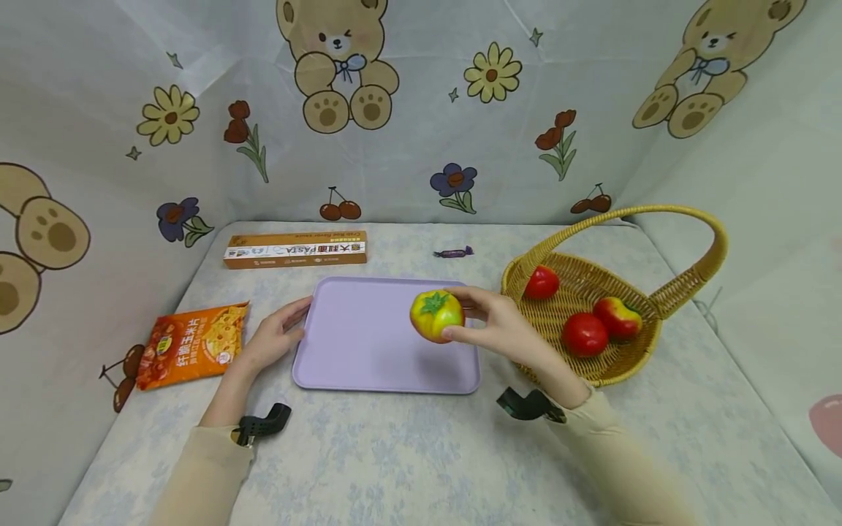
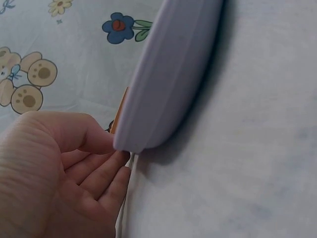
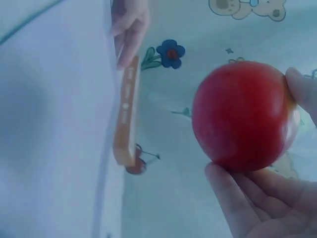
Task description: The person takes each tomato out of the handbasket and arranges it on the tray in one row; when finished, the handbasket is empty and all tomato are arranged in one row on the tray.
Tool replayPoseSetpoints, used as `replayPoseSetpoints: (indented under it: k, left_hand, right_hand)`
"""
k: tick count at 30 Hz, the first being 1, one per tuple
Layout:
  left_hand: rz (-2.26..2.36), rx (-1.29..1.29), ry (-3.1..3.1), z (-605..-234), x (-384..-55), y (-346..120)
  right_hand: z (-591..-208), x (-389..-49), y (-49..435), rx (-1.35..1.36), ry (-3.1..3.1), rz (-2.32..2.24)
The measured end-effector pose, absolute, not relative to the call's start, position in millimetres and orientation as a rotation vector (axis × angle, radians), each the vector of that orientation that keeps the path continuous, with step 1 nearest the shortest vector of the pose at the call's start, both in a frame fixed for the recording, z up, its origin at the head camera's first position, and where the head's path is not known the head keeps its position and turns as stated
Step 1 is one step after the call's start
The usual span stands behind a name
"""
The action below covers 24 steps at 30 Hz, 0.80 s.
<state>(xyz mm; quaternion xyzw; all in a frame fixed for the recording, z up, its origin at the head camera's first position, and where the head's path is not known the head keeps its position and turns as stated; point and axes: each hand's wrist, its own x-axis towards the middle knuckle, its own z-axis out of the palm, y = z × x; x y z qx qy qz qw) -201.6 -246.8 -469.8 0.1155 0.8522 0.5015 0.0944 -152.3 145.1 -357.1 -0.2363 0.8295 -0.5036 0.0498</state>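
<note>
My right hand point(image 1: 500, 321) holds a toy tomato point(image 1: 437, 315) between thumb and fingers, above the right part of the lilac tray point(image 1: 368, 336). Its top is yellow with a green leafy calyx; the right wrist view shows its glossy red underside. At the tray's left edge rests my left hand point(image 1: 272, 337), fingers fairly straight and fingertips against the rim. Seen from the left wrist, the thumb and fingertips meet the tray's corner point(image 2: 163, 79). To the right stands a yellow wicker basket point(image 1: 549, 321) with red fruits inside, among them a round red one point(image 1: 585, 334) and a red-yellow one point(image 1: 617, 318).
Behind the tray lies a pasta box point(image 1: 296, 250), with a small purple-wrapped candy point(image 1: 454, 252) to its right. An orange snack bag point(image 1: 194, 345) lies left of my left hand. The basket's tall handle point(image 1: 713, 248) arches up at the right.
</note>
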Motion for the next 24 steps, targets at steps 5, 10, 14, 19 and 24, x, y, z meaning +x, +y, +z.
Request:
replayPoseSetpoints:
  k: [5, 10, 14, 19, 24]
  left_hand:
    - [1.511, 0.357, 2.512, -469.5, -200.2, -248.2]
    - [1.530, 0.361, 2.499, -458.0, -194.6, -241.7]
    - [1.516, 0.355, 2.506, -440.9, -186.7, -235.1]
    - [1.530, 0.376, 2.496, -441.9, -188.3, -235.3]
    - [1.515, 0.368, 2.510, -462.5, -196.6, -244.1]
  right_hand:
    - [-379.0, -181.1, 105.1, -0.633, 2.480, -1.641]
    - [-400.3, -203.7, 69.8, -0.577, 2.366, -1.703]
    - [-416.4, -216.7, 43.4, -0.565, 2.334, -1.661]
    - [-427.6, -225.5, 16.7, -0.546, 2.319, -1.618]
    - [-431.5, -226.7, -1.8, -0.627, 2.305, -1.546]
